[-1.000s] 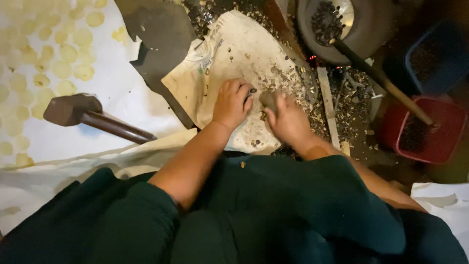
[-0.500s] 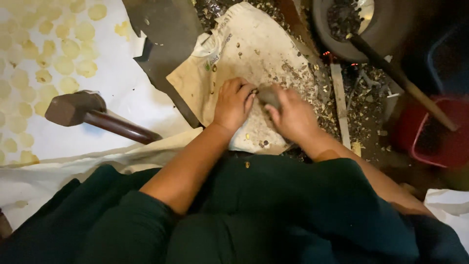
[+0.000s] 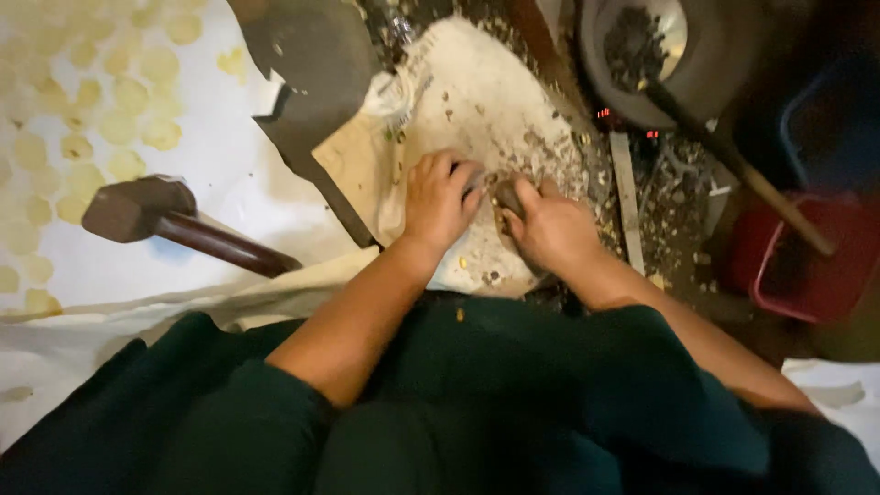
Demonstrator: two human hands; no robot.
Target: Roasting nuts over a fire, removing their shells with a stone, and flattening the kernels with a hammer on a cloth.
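Observation:
Both my hands rest on a pale cloth sack [image 3: 458, 101] spread on the floor and strewn with small broken fragments [image 3: 541, 151]. My left hand [image 3: 438, 200] lies palm down on the sack, fingers curled toward the middle. My right hand [image 3: 550, 227] grips a small dark stone-like piece [image 3: 506, 194] that touches the fingertips of the left hand. My forearms reach out over my dark green garment [image 3: 513, 403].
A heavy hammer [image 3: 137, 209] with a dark wooden handle lies at left on the white patterned sheet [image 3: 110, 110]. A dark metal slab [image 3: 312, 64] sits at top. A grey bowl of debris [image 3: 642, 46], a long stick [image 3: 742, 179] and a red basket [image 3: 807, 257] stand at right.
My hands have stayed together on the sack, with the right hand closing more firmly over the dark piece. The view has shifted slightly.

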